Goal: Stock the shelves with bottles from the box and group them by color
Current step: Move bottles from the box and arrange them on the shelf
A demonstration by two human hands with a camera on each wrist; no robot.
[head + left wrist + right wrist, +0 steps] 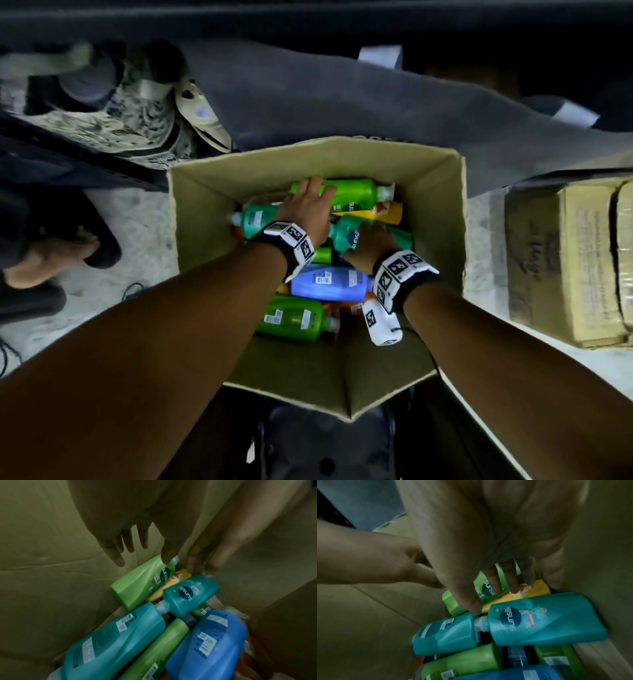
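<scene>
Reaching into the cardboard box [205, 192], your left hand [310, 205] spreads its fingers wide over the light green bottle [356, 193] by the far wall, gripping nothing. Your right hand [371, 243] has loose, straight fingers above the teal bottle [346, 236], thumb at its edge. A yellow bottle [390, 212] lies wedged between those two. Nearer you lie a blue bottle [329, 282] and another green one [294, 318]. A taped carton [565, 260] stands right of the box.
</scene>
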